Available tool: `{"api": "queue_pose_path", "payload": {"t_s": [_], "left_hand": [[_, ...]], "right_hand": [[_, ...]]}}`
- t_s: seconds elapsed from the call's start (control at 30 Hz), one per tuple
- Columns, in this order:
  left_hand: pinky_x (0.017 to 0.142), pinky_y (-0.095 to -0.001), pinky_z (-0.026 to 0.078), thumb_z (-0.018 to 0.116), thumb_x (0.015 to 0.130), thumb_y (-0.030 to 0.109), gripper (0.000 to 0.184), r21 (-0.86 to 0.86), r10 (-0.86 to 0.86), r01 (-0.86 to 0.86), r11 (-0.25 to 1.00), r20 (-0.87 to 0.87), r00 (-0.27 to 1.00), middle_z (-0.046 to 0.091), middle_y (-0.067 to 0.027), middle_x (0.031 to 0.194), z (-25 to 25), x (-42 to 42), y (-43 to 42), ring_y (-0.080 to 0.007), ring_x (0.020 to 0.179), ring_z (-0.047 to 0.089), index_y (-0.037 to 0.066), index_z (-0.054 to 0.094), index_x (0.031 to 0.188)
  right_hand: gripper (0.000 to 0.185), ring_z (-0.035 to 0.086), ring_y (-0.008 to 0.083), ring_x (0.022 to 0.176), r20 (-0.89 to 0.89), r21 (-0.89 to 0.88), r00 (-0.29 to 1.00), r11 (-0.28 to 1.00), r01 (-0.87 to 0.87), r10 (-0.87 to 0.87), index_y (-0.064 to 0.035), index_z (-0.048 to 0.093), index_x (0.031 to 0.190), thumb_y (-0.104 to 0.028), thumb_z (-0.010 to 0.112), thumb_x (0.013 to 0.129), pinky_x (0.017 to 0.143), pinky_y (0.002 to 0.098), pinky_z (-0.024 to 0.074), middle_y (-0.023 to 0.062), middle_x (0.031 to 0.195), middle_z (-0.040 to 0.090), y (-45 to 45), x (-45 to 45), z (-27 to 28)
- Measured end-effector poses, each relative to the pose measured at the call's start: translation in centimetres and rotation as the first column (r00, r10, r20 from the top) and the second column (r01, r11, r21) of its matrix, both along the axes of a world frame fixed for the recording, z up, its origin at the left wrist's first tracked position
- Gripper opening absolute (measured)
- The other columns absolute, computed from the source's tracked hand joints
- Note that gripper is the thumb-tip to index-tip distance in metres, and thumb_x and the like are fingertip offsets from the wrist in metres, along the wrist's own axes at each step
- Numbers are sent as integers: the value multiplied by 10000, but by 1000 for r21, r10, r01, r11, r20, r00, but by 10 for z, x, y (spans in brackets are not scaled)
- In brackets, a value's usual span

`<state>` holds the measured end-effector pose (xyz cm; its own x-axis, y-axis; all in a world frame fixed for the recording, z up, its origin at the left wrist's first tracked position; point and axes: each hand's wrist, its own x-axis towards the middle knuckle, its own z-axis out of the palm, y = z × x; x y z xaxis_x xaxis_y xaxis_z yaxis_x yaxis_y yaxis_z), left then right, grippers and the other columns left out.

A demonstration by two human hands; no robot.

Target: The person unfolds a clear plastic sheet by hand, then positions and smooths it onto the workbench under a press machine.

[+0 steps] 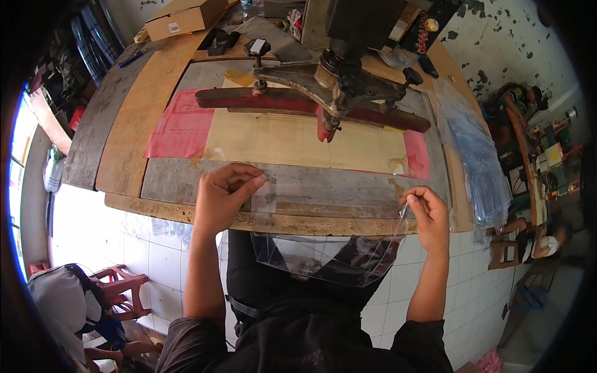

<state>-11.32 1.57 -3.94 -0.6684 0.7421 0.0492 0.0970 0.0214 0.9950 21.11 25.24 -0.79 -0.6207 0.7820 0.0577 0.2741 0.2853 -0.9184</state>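
Note:
A clear plastic sheet [323, 248] stretches between my two hands at the table's front edge. My left hand [227, 193] pinches its upper left corner, thumb against fingers. At the opposite corner, my right hand [428, 210] grips the film between thumb and fingertips. The sheet's lower part hangs over the edge above my lap; its upper part lies over the grey table surface. Beyond my hands is a press head [329, 81] with a long red bar [292, 102], above a cream-coloured board [305, 146] with pink sheets [180, 124] at its ends.
A pile of clear bluish plastic sheets [476, 168] lies on the table's right side. A cardboard box [185, 17] stands at the back left, near a blue pen-like item [130, 59]. Other people sit at far right and lower left, one near a red stool [127, 289].

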Motion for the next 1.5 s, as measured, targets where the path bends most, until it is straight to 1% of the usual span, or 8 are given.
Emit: {"api": "queue_pose_path", "payload": {"t_s": [0.33, 0.77, 0.87, 0.93, 1.03, 1.17, 1.27, 1.5], "left_hand": [[791, -325, 643, 731, 946, -31, 114, 95, -24, 34, 995, -105, 994, 788, -154, 936, -2, 4, -4, -205, 915, 777, -79, 708, 1048], [788, -304, 621, 729, 943, -40, 96, 147, -6, 24, 989, -123, 992, 784, -145, 890, -2, 9, -5, -203, 865, 777, -57, 695, 1032], [789, -302, 618, 748, 916, -45, 124, 57, 13, -1, 998, -223, 975, 791, -134, 898, 2, 11, -10, -189, 862, 778, -49, 706, 1033], [769, -300, 603, 774, 888, -20, 130, 48, 28, -3, 999, -522, 853, 807, -99, 895, -4, 11, -15, -181, 866, 789, 2, 742, 1012], [765, -311, 590, 781, 864, -18, 93, 80, 58, -19, 997, -524, 850, 808, -74, 898, -13, 23, -23, -192, 871, 791, 35, 735, 924], [848, -398, 581, 651, 947, -76, 242, 242, 148, 42, 969, -714, 685, 792, -126, 962, -34, 45, -28, -304, 931, 780, 88, 491, 1027], [877, -436, 555, 577, 1021, 13, 216, 182, 117, 38, 983, -762, 637, 790, -126, 996, -46, 50, -32, -336, 980, 773, 129, 405, 1078], [894, -385, 505, 559, 1073, 193, 199, 267, 289, -114, 957, -849, 443, 805, -47, 1048, -90, 58, -28, -273, 1029, 777, 171, 366, 1031]], "right_hand": [[183, 675, 124, 897, 26, 202, 991, 972, 122, -130, 16, 732, 1144, -93, 691, 1003, 865, 277, 513, 66, 965, 753, -19, -1, 2], [165, 674, 137, 876, 44, 246, 978, 951, 189, -206, 15, 723, 1046, -143, 694, 1009, 850, 277, 501, 73, 934, 757, -26, 0, 1], [156, 633, 120, 867, -2, 302, 974, 928, 218, -228, 1, 693, 1037, -151, 657, 1032, 830, 264, 489, 48, 958, 733, -26, 4, -16], [149, 615, 113, 867, -51, 190, 964, 945, 265, -260, -8, 677, 1046, -151, 637, 1043, 821, 262, 485, 39, 973, 720, -35, 4, -24], [127, 607, 103, 878, -143, 112, 954, 954, 280, -263, -20, 635, 1095, -130, 581, 1066, 808, 268, 483, 44, 1005, 705, -44, 7, -43], [122, 645, 147, 910, -256, 156, 930, 938, 309, -264, -6, 604, 1105, -93, 523, 1078, 847, 295, 493, 95, 1065, 710, -51, 9, -61], [113, 702, 237, 925, -295, 631, 952, 730, 262, -86, -53, 554, 1018, -81, 463, 1079, 1050, 418, 404, 71, 953, 722, -44, 13, -85], [110, 750, 232, 918, -416, 744, 908, 557, 368, -45, -83, 486, 1093, -189, 460, 1106, 1042, 426, 383, 48, 927, 726, -30, 2, -123]]}}
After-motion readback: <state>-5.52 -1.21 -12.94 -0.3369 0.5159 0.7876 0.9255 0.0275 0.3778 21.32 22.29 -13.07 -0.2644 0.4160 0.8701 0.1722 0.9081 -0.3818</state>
